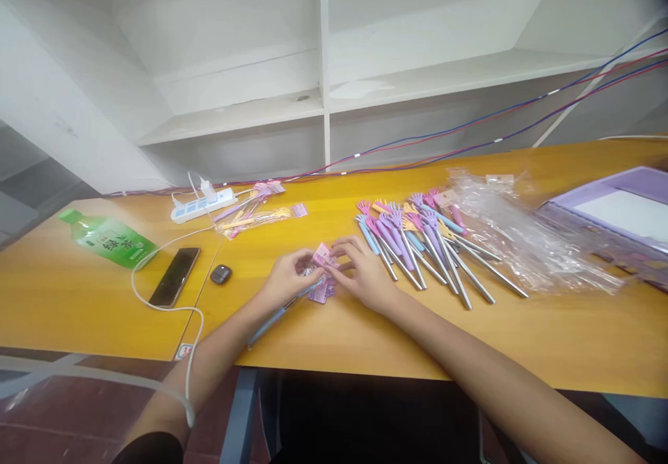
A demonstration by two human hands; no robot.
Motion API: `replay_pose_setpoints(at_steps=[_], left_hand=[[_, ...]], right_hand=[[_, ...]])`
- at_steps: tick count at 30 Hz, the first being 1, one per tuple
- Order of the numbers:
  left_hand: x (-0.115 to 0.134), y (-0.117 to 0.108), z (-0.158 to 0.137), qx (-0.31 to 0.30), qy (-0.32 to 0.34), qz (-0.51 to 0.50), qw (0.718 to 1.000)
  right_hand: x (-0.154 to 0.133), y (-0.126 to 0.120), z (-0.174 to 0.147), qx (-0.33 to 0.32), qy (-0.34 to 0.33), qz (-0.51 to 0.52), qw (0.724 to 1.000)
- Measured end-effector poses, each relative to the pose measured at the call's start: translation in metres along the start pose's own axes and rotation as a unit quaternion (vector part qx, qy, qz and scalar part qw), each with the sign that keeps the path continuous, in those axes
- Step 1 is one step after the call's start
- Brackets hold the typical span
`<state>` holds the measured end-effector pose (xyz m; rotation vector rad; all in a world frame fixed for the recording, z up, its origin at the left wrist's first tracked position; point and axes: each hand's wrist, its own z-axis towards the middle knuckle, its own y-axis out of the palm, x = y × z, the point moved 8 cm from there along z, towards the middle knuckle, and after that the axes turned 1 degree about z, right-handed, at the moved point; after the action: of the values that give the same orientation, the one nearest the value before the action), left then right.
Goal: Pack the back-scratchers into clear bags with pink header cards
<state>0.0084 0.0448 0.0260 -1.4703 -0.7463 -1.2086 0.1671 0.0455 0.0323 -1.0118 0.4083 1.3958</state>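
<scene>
Near the table's front edge, my left hand [288, 275] is closed around a blue-handled back scratcher [272, 323] that appears to be in a clear sleeve. Its handle slants down to the left below my palm. My right hand [365, 276] pinches a small pink card [322, 252] at the scratcher's upper end, where the fingers of both hands nearly meet. Beneath them lie several pink-purple cards [319, 293]. To the right is a pile of loose back scratchers [404, 241], hand-shaped heads in pink, blue, purple and yellow, with silver rods.
Clear plastic bags [506, 220] and a purple box [616, 200] lie at right. Bagged back scratchers [255, 219] and a power strip [201, 206] are back left. A green bottle [112, 238], phone [175, 277], black earbud case [221, 274] and white cable [134, 284] occupy the left.
</scene>
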Motion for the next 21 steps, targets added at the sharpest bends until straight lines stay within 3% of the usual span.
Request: replay_pose_setpoints(at_steps=[4,8,15,21], left_hand=[[0.0002,0.0018,-0.0015,0.011,0.032,0.012,0.999],[-0.0027,0.0067,-0.0043,0.001,0.024,0.012,1.0],[-0.0027,0.0069,-0.0068,0.028,0.021,-0.002,0.999],[0.0053,0.0075,-0.0088,0.037,0.037,0.052,0.997]], right_hand=[[-0.001,0.0012,0.0004,-0.004,-0.025,-0.009,1.0],[-0.0044,0.0004,-0.0015,0.005,-0.051,-0.025,0.998],[-0.0094,-0.0064,-0.0008,-0.012,-0.036,-0.013,0.999],[-0.0086,-0.0079,-0.004,0.009,-0.053,-0.022,0.998]])
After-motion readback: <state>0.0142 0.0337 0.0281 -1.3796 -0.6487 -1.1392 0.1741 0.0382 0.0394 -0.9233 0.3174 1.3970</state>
